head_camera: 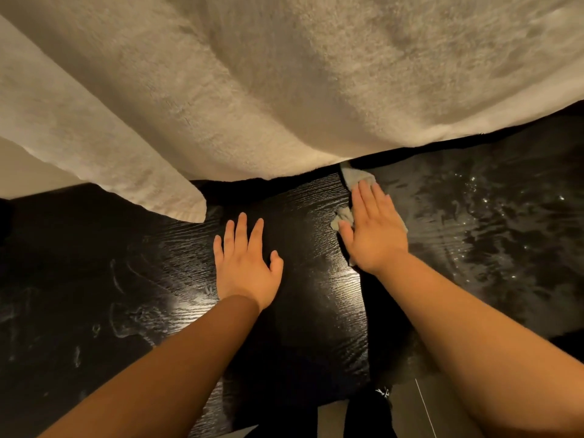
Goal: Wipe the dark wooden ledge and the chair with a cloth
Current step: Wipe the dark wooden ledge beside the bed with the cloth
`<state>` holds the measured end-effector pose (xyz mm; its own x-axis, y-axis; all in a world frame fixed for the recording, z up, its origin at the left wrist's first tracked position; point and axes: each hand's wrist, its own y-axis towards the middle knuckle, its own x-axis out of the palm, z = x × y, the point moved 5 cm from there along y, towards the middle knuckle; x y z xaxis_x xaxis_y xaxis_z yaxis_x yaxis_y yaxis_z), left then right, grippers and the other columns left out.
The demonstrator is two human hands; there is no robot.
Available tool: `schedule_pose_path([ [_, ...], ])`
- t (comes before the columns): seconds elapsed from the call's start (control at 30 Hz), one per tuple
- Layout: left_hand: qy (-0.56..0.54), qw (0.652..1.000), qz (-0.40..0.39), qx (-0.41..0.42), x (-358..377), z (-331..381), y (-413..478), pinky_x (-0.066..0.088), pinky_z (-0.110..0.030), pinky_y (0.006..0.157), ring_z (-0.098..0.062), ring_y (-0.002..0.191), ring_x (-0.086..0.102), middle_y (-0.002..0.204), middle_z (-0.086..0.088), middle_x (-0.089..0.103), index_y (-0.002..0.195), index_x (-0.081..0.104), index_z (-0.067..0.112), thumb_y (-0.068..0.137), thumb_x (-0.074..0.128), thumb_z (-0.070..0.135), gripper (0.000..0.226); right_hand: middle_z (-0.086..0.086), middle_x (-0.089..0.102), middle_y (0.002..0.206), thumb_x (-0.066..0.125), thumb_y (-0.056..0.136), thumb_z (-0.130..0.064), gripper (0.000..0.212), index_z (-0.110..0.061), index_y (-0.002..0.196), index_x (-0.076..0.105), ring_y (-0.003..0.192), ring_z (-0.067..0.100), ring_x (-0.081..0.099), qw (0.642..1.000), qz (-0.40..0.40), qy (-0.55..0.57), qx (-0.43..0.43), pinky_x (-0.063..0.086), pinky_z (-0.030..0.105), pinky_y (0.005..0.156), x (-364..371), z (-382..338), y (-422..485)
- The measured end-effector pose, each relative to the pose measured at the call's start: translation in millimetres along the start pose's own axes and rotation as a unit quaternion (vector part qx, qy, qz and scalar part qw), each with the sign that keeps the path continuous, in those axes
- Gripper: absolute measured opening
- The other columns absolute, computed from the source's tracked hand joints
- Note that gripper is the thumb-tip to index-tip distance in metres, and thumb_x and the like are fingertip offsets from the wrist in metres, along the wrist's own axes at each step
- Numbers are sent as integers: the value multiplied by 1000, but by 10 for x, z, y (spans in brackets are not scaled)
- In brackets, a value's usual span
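A dark wooden ledge [303, 216] with a visible grain fills the lower half of the view. My right hand [373, 229] lies flat with straight fingers on a small pale grey cloth [357, 178], pressing it onto the wood near the ledge's far edge. The cloth shows beyond the fingertips and beside the thumb. My left hand [243, 260] rests flat on the bare wood to the left, fingers spread, holding nothing. No chair is in view.
A large cream towel-like fabric [284, 83] hangs over the far side of the ledge, with a corner [186, 203] drooping just left of my left hand. The wood at the right [493, 216] looks wet and streaked. Floor shows at the bottom.
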<state>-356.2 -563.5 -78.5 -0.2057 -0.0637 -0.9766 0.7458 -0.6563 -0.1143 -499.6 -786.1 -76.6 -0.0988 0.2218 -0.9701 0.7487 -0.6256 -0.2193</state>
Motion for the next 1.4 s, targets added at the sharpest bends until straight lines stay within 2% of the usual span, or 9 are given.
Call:
schedule_pose_path([
  [0.13, 11, 1000, 1, -7, -10, 12, 15, 9, -54, 130, -29, 161, 7, 175, -6, 14, 164, 28, 27, 99, 41, 53, 72, 15, 6, 172, 23, 102, -56, 82, -4, 164, 10, 160, 32, 0, 999, -22, -14, -25, 4, 48, 130, 67, 110, -293],
  [0.23, 16, 1000, 0, -10, -31, 23, 11, 11, -53, 130, -29, 161, 10, 174, -6, 16, 163, 30, 27, 97, 43, 53, 72, 16, 5, 172, 18, 100, -58, 85, -4, 164, 7, 159, 32, 0, 999, -25, -26, -18, 6, 49, 129, 3, 117, 61],
  [0.43, 20, 1000, 8, -17, -12, 28, 13, 7, -51, 131, -27, 162, 8, 174, -5, 16, 163, 30, 28, 97, 50, 51, 72, 17, 19, 169, 17, 97, -58, 84, -6, 163, 19, 157, 35, 10, 1000, -5, -25, -2, 9, 49, 128, -155, 218, 656],
  [0.67, 21, 1000, 12, -19, -41, 56, -3, 9, -51, 131, -27, 161, 10, 174, -5, 17, 163, 31, 27, 98, 49, 50, 72, 18, 2, 172, 16, 102, -57, 83, -3, 164, 6, 159, 34, 0, 999, -24, -25, 22, 8, 50, 129, 53, 297, -285],
  [0.8, 19, 999, 7, -27, -57, 65, -6, 8, -50, 131, -27, 162, 9, 174, -5, 17, 163, 30, 28, 97, 50, 49, 72, 19, 3, 171, 17, 100, -59, 86, -3, 164, 7, 159, 35, -2, 999, -31, -23, 9, 4, 51, 129, -33, 355, 9],
  [0.97, 17, 1000, 9, -22, -37, 57, 11, 8, -50, 131, -27, 161, 11, 174, -5, 18, 163, 31, 28, 97, 49, 49, 71, 20, 22, 166, 17, 98, -60, 85, -3, 161, 19, 156, 38, 10, 997, -37, -57, 42, 9, 52, 128, -228, 581, 625],
  [1.13, 10, 1000, 17, -23, -40, 54, 12, 13, -52, 130, -30, 160, 17, 172, -7, 24, 161, 36, 26, 96, 54, 46, 71, 16, -4, 172, 13, 102, -58, 83, -4, 164, 2, 159, 32, -8, 998, -22, -34, 38, 1, 49, 129, -62, 703, -34],
  [1.27, 10, 999, 16, -38, -45, 117, 4, 19, -57, 128, -35, 157, 23, 170, -12, 30, 159, 41, 20, 95, 57, 41, 69, 17, -2, 172, 15, 100, -60, 86, -3, 164, 4, 159, 33, -7, 998, -41, -38, 16, 3, 49, 129, 54, 702, -409],
  [1.4, -29, 997, 2, -74, -34, 410, 24, 17, -59, 128, -37, 158, 20, 170, -14, 27, 159, 40, 18, 98, 59, 43, 69, 17, -2, 172, 14, 100, -62, 88, -4, 164, 3, 159, 33, -7, 999, -23, -47, 8, 2, 49, 129, -73, 825, 103],
])
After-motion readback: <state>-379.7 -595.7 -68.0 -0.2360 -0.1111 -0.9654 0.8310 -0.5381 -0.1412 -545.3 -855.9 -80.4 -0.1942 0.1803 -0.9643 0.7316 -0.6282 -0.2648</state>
